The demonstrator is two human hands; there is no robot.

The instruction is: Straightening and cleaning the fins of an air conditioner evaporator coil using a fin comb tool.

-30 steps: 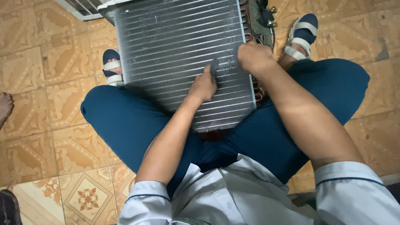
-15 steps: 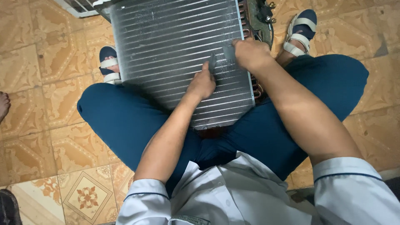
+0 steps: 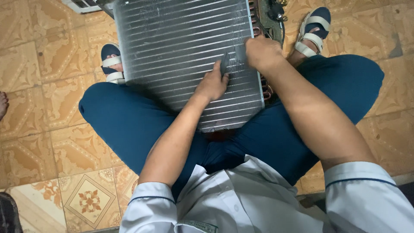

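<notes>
Item: finned metal coil (image 3: 185,51), a ribbed silver panel. It is propped on the lap and leaned away toward 12 o'clock, its lower edge wedged between the thighs, presumably so that the face is presented flat to the hands. Copper tube bends (image 3: 258,26) are seen along its edge at 3 o'clock.

Left hand (image 3: 212,84): laid on the fins near the panel's middle, fingers curled, with a small dark flat tool (image 3: 225,64) apparently pinched at the fingertips and pressed against the fins. The grip is judged closed on that tool, though the tool is partly hidden.

Right hand (image 3: 263,54): set just beside the left, at 2 o'clock from it, clenched over the panel's right edge, seemingly to steady it.

Surroundings: patterned floor tiles (image 3: 51,142); sandalled feet at 11 o'clock (image 3: 111,64) and 1 o'clock (image 3: 312,32); another person's bare foot (image 3: 2,103) at 9 o'clock.
</notes>
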